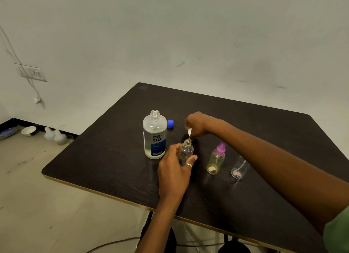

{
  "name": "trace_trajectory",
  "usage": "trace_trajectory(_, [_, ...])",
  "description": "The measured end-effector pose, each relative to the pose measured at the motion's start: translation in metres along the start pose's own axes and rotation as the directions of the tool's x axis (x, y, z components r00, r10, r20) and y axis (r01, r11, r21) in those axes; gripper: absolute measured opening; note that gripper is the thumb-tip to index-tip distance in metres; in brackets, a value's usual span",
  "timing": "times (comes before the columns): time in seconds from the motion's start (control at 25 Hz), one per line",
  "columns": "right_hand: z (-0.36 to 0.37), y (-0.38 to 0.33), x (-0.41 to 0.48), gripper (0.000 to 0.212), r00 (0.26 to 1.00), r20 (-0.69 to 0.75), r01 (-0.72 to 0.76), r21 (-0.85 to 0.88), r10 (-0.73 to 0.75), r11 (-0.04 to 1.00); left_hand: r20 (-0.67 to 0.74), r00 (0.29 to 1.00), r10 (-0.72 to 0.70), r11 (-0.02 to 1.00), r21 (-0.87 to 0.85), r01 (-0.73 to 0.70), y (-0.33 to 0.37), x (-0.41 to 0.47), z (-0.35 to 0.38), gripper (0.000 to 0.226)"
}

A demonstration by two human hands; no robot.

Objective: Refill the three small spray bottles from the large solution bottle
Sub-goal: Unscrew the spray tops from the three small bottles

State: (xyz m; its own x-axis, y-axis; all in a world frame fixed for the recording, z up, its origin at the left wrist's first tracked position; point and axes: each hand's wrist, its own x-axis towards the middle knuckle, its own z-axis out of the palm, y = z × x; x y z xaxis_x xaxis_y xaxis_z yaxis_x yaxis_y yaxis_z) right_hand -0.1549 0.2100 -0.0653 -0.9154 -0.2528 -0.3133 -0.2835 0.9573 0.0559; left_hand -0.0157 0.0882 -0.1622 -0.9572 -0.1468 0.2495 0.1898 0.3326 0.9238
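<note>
Handling: the small spray bottle [186, 152] looks light, thin-walled and smooth — likely to tip or slip, so hold it round the body, below the threaded neck.
Left grip: the left hand [174, 172] is wrapped around that bottle, steadying it upright on the desk [105, 158].
Right grip: the right hand [196, 125] pinches a white sprayer head [189, 131] just above the open neck; its tube seems to reach into the mouth.
Large solution bottle [154, 134]: clear with a blue label, uncapped, upright just left of the held bottle; partly full, so judged heavier — grasp it mid-body.
Blue cap [170, 123]: on the desk behind it.
Other bottles: a yellowish bottle [216, 161] with purple sprayer and a clear bottle [238, 168], partly hidden by the forearm, stand to the right.
</note>
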Motion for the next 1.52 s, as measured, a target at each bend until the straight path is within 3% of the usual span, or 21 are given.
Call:
trace_trajectory(0.6, [0.001, 0.004, 0.003, 0.057, 1.0, 0.005, -0.006, -0.042, 0.007, 0.999, -0.003, 1.0, 0.016, 1.0, -0.008, -0.016, 0.001, 0.0, 0.0, 0.044])
trace_trajectory(1.28, [0.005, 0.01, 0.006, 0.058, 1.0, -0.011, -0.027, 0.004, 0.027, 1.0, -0.004, 1.0, 0.01, 1.0, 0.007, -0.01, -0.002, 0.0, 0.001, 0.046])
trace_trajectory(1.52, [-0.013, 0.022, -0.012, 0.069, 0.994, -0.102, -0.052, -0.017, 0.05, 0.999, -0.006, 1.0, 0.004, 1.0, 0.022, -0.004, -0.002, 0.001, 0.001, 0.047])
